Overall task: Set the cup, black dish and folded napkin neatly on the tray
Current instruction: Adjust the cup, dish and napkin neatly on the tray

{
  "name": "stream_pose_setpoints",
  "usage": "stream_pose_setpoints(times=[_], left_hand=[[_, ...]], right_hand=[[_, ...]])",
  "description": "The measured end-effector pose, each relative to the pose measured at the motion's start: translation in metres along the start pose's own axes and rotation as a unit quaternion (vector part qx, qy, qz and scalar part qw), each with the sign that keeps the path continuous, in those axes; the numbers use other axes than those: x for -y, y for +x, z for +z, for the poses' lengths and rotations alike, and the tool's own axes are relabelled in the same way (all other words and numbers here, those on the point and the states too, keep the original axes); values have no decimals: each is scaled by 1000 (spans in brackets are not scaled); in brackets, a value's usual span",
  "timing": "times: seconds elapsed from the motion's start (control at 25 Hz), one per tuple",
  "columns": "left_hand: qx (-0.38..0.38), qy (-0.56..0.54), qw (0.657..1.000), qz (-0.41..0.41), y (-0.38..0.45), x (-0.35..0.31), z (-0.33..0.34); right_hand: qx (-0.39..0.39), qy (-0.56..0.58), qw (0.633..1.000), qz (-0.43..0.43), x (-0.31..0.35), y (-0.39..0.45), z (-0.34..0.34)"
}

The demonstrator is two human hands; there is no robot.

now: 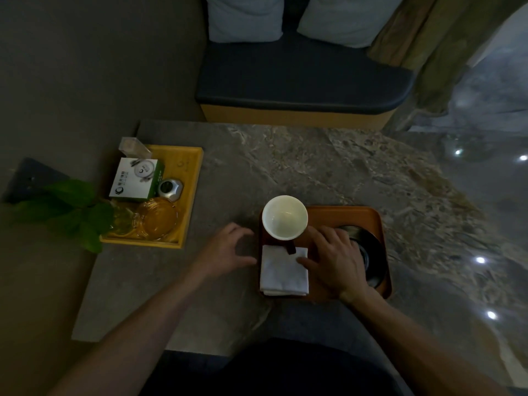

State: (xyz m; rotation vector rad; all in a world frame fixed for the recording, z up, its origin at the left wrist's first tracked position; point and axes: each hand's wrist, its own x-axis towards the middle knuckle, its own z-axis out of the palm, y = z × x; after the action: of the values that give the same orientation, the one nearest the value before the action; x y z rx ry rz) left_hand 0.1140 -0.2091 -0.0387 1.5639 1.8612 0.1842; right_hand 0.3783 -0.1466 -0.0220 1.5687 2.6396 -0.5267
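With cup (285,218), black dish (368,247) and folded napkin (283,270) all on the tray (343,217), both hands were spread and grasping nothing, the right hand (333,258) touching the napkin's edge and the left hand (228,248) just beside the tray, so only a final squaring seemed left.

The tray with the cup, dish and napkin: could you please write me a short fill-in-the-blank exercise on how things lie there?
1. The white cup stands at the far ____ corner of the brown tray.
2. The folded napkin lies nearer the person than the ____.
3. The right hand partly covers the black ____.
4. The left hand hovers over the ____, just off the tray.

Missing words: left; cup; dish; table
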Motion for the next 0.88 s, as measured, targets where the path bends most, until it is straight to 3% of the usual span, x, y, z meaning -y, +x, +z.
stream_pose_setpoints(times=[0.2,0.44,0.68,0.88], left_hand=[[10,86,995,44,43,-19,-48],[71,152,980,107,75,-44,-48],[59,138,982,119,84,-42,-36],[9,46,996,82,71,-37,-21]], right_hand=[[-14,13,1000,-13,9,37,-7],[-4,2,1000,-10,14,51,3],[-21,35,999,4,15,52,9],[17,45,998,-36,1,65,5]])
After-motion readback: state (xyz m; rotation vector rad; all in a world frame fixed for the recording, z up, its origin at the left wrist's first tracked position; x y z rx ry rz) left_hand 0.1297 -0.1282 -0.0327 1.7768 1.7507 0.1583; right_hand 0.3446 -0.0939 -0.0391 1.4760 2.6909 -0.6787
